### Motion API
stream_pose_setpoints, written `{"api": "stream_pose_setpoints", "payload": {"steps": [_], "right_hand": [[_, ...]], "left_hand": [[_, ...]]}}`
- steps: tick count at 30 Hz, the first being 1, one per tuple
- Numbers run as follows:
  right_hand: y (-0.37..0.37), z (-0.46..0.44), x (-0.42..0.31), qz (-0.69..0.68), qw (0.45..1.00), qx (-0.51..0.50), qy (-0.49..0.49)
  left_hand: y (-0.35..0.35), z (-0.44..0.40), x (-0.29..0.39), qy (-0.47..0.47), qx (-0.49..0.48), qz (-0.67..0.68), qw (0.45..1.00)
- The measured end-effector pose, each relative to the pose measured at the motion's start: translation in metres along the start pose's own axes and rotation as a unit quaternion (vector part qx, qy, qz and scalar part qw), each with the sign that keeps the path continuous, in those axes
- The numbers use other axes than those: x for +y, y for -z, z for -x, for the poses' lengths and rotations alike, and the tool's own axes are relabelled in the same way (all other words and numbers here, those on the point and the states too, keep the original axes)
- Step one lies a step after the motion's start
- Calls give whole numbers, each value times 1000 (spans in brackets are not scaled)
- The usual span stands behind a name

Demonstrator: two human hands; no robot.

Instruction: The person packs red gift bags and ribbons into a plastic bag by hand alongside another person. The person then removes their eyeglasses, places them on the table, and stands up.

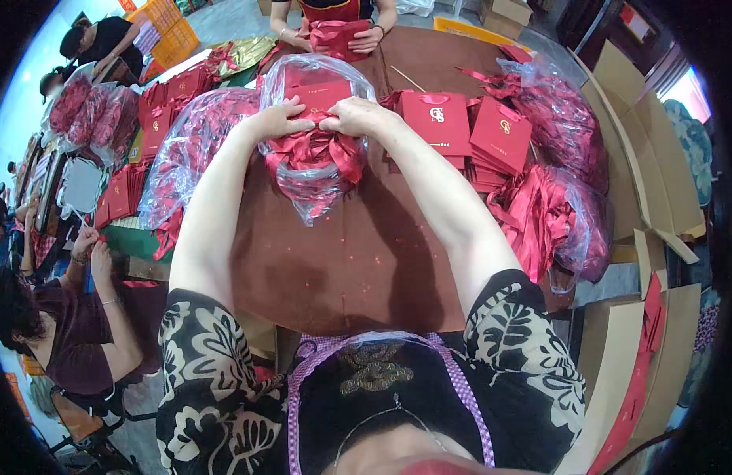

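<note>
A clear plastic bag [359, 73] lies at the far middle of the table, its mouth spread around a red paper gift bag [318, 93] with small gold print. Glossy red ribbons [318, 158] bunch up on the near side, inside the plastic. My left hand [280, 120] grips the gift bag's near edge from the left, fingers bent over it. From the right, my right hand [359, 117] holds the same edge, thumb and fingers pinched close to the ribbons. The two hands almost meet. Whether a single bag or a stack lies under them is hidden.
Stacks of red gift bags [435, 127] stand right of my hands. Plastic sacks of red ribboned bags [560, 131] fill the right side; another sack [195, 138] lies left. Across the brown table [342, 269], a co-worker's hands hold a red bag [340, 38]. Cardboard boxes [659, 142] stand right.
</note>
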State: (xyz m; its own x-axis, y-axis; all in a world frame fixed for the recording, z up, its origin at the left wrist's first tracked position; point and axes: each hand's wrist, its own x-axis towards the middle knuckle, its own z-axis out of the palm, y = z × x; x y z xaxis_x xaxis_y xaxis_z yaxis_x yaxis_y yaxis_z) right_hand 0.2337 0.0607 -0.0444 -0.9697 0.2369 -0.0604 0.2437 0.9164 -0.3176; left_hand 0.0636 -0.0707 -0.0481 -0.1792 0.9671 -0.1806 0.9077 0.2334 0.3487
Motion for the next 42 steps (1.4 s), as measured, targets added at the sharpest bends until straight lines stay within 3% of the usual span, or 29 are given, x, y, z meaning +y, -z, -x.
{"api": "stream_pose_setpoints", "payload": {"steps": [42], "right_hand": [[1, -1, -1, -8, 1000, 0, -7]], "left_hand": [[-2, -2, -7, 14, -7, 46, 999]]}}
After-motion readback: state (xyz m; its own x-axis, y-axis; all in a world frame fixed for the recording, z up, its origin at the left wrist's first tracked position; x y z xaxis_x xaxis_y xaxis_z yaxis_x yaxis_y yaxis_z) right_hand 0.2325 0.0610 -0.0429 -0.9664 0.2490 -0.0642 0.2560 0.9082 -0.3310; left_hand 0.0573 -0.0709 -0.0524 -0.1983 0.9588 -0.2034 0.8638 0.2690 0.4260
